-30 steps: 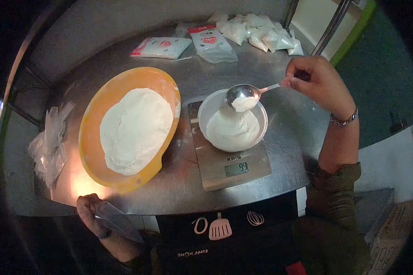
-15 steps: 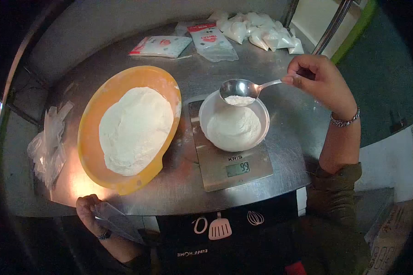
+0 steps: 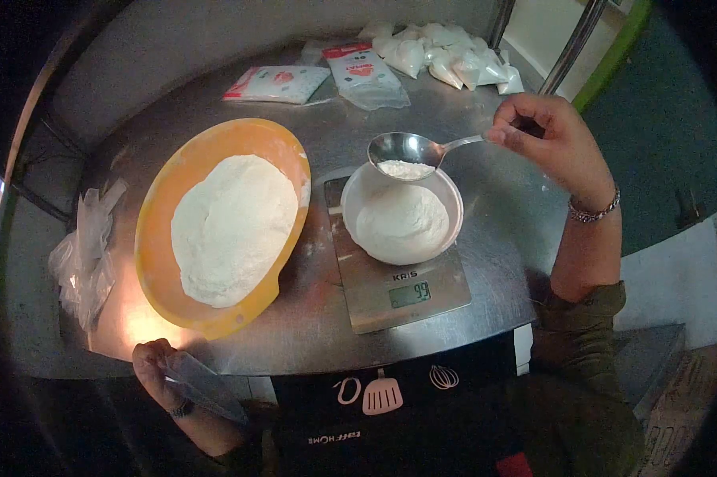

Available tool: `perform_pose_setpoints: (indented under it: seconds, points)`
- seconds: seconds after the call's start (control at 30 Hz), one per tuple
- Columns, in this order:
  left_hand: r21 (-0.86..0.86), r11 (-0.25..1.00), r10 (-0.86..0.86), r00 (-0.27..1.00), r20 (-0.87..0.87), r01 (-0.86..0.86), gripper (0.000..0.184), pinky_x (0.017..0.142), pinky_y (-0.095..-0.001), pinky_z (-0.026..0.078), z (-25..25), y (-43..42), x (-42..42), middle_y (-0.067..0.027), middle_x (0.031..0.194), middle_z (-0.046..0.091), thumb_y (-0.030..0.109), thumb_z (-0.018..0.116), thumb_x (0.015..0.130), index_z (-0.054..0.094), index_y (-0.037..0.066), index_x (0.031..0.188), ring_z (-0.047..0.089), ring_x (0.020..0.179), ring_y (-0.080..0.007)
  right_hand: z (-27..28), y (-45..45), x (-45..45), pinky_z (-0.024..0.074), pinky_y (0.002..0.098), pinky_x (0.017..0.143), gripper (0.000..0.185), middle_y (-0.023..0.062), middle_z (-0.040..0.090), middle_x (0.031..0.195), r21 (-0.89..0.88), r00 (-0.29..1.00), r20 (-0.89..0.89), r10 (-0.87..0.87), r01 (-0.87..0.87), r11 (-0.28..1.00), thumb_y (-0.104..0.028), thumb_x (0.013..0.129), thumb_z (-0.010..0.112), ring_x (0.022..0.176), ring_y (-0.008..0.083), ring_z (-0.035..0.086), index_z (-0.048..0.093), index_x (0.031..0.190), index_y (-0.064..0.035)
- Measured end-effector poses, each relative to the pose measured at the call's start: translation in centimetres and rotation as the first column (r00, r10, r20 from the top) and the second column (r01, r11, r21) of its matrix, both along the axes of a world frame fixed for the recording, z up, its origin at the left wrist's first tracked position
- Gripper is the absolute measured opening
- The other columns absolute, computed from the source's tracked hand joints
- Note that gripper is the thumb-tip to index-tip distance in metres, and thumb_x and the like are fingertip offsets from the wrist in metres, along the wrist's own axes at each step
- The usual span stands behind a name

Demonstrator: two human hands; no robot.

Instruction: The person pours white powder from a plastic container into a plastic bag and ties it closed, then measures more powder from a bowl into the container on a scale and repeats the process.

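My right hand (image 3: 545,143) pinches the handle of a metal spoon (image 3: 390,146). A little white powder lies in the spoon's bowl, which hangs over the far rim of a white bowl (image 3: 458,222). More powder (image 3: 402,224) is heaped inside that bowl. Beneath it sits a KRIS digital scale (image 3: 358,306) whose display reads 99. Down at the table's front edge, my left hand (image 3: 158,370) is closed on a clear plastic bag (image 3: 207,385). Near that hand, a yellow-orange basin (image 3: 158,270) holds a large mound of white powder (image 3: 235,230).
Crumpled clear plastic bags (image 3: 86,262) lie at the table's left side. Two printed packets (image 3: 277,84) rest at the back, beside several tied bags of white powder (image 3: 450,56). All stand on a metal table (image 3: 501,270).
My right hand and the spoon have shifted slightly to the left over the bowl. The scale still reads 99, and my left hand keeps the bag in about the same place.
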State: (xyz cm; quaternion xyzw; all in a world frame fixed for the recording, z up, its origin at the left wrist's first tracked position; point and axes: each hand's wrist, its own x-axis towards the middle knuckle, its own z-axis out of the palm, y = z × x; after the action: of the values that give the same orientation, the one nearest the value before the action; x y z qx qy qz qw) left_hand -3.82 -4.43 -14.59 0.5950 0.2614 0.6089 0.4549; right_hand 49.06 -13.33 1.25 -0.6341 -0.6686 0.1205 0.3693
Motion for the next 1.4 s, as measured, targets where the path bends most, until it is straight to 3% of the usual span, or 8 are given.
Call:
perform_pose_setpoints:
  seconds: [0.7, 0.77, 0.87, 0.93, 1.1, 1.17, 1.27, 1.4]
  points:
    - [-0.016, 1.0, 0.022, 0.999, -0.049, -0.022, 0.031, 0.051, -0.0231, 0.033, -0.1, -0.2, -0.4, 0.0004, 0.066, 0.037, 0.032, 0.055, 0.09, 0.041, 0.008, 0.078, 0.037, 0.059, -0.0108, -0.2, 0.1, 0.2, 0.0369, 0.0204, 0.054, 0.018, -0.0028, 0.051, 0.066, 0.047, 0.995, 0.104, 0.009, -0.014, 0.999, -0.012, 0.078, 0.068, 0.061, 0.0036, 0.045, 0.056, 0.07, -0.0021]
    - [-0.074, 0.996, 0.04, 0.995, -0.088, -0.047, 0.031, 0.055, -0.0248, 0.031, 0.2, -0.4, -0.3, 0.0002, 0.067, 0.037, 0.03, 0.055, 0.088, 0.038, 0.01, 0.074, 0.037, 0.061, -0.0119, 0.0, 0.0, 0.3, 0.0458, 0.0217, 0.063, 0.01, 0.0008, 0.059, 0.074, -0.025, 0.998, 0.042, 0.053, -0.052, 0.998, -0.008, 0.079, 0.065, 0.071, 0.0065, 0.056, 0.059, 0.075, -0.002]
    - [-0.073, 0.993, -0.091, 0.996, 0.009, 0.092, 0.03, 0.053, -0.0248, 0.03, 0.2, -0.1, -0.2, 0.0004, 0.064, 0.035, 0.027, 0.054, 0.089, 0.036, 0.01, 0.073, 0.036, 0.06, -0.0123, 0.1, 0.0, -0.1, 0.046, 0.0215, 0.064, 0.009, 0.0009, 0.059, 0.075, -0.052, 0.997, 0.081, 0.007, -0.003, 0.999, -0.007, 0.079, 0.065, 0.071, 0.0063, 0.056, 0.059, 0.074, -0.0023]
    - [0.014, 0.991, -0.136, 0.989, 0.065, 0.136, 0.03, 0.047, -0.0214, 0.039, -0.2, 0.2, -0.5, -0.0007, 0.066, 0.039, 0.031, 0.056, 0.09, 0.043, 0.006, 0.081, 0.038, 0.056, -0.0106, 0.1, 0.0, 0.0, 0.0461, 0.0213, 0.064, 0.01, 0.001, 0.059, 0.075, -0.051, 0.998, 0.062, 0.013, -0.01, 0.999, -0.008, 0.079, 0.065, 0.071, 0.0063, 0.056, 0.058, 0.075, -0.0023]
    - [0.027, 0.998, -0.053, 0.999, 0.009, 0.053, 0.032, 0.046, -0.0221, 0.039, -0.4, 0.2, -0.4, -0.0004, 0.064, 0.037, 0.032, 0.057, 0.089, 0.041, 0.007, 0.077, 0.039, 0.056, -0.011, -0.1, -0.1, 0.2, 0.0456, 0.0208, 0.064, 0.011, 0.001, 0.058, 0.075, -0.054, 0.999, 0.042, -0.014, 0.016, 0.998, -0.008, 0.08, 0.065, 0.07, 0.0059, 0.055, 0.058, 0.076, -0.0018]
    - [0.001, 0.999, -0.039, 0.998, 0.052, 0.039, 0.033, 0.045, -0.0223, 0.038, -0.3, 0.0, -0.2, -0.0003, 0.063, 0.037, 0.033, 0.057, 0.089, 0.04, 0.008, 0.076, 0.039, 0.056, -0.0111, -0.4, 0.0, -0.2, 0.0345, 0.02, 0.051, 0.018, -0.0054, 0.048, 0.063, 0.062, 0.999, 0.035, -0.01, 0.008, 0.998, -0.014, 0.078, 0.069, 0.059, 0.0027, 0.042, 0.056, 0.071, -0.0021]
    - [0.007, 1.0, 0.022, 1.0, -0.017, -0.022, 0.034, 0.046, -0.0221, 0.039, -0.1, -0.1, -0.2, -0.0004, 0.063, 0.037, 0.034, 0.056, 0.089, 0.039, 0.008, 0.076, 0.039, 0.057, -0.0112, 0.1, -0.1, 0.0, 0.0453, 0.021, 0.064, 0.011, 0.0001, 0.057, 0.074, -0.049, 0.999, 0.04, -0.016, 0.018, 0.999, -0.009, 0.08, 0.065, 0.071, 0.0058, 0.055, 0.057, 0.076, -0.002]
    - [-0.057, 0.997, -0.04, 0.998, 0.056, 0.043, 0.031, 0.055, -0.0246, 0.029, -0.3, -0.1, -0.2, 0.0004, 0.063, 0.034, 0.026, 0.054, 0.09, 0.035, 0.01, 0.071, 0.034, 0.059, -0.0115, -0.8, 0.2, 0.3, 0.0337, 0.0199, 0.051, 0.016, -0.0048, 0.05, 0.064, 0.093, 0.997, -0.073, 0.038, -0.031, 0.995, -0.015, 0.08, 0.066, 0.058, 0.0029, 0.042, 0.059, 0.073, -0.0022]
